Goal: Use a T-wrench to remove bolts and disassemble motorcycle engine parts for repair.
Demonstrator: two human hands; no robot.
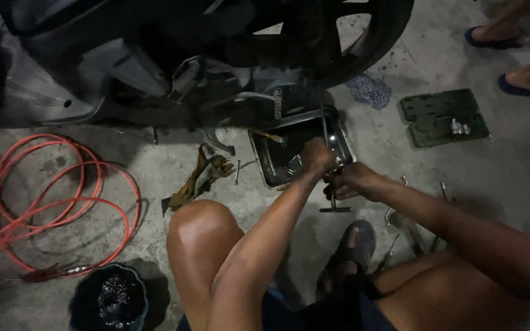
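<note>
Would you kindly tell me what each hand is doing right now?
Left hand: closed around a thin dark rod over the metal tray.
Right hand: closed on a dark T-shaped tool.

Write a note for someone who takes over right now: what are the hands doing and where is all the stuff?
Left hand: closed on a thin dark rod above the metal tray.
Right hand: fingers closed on a T-shaped tool by the tray's edge.
Tray lies on the floor under the motorcycle.
Nearby: dirty rag, red hose, green socket case, dark bucket.
What is done or left cannot be told.
</note>
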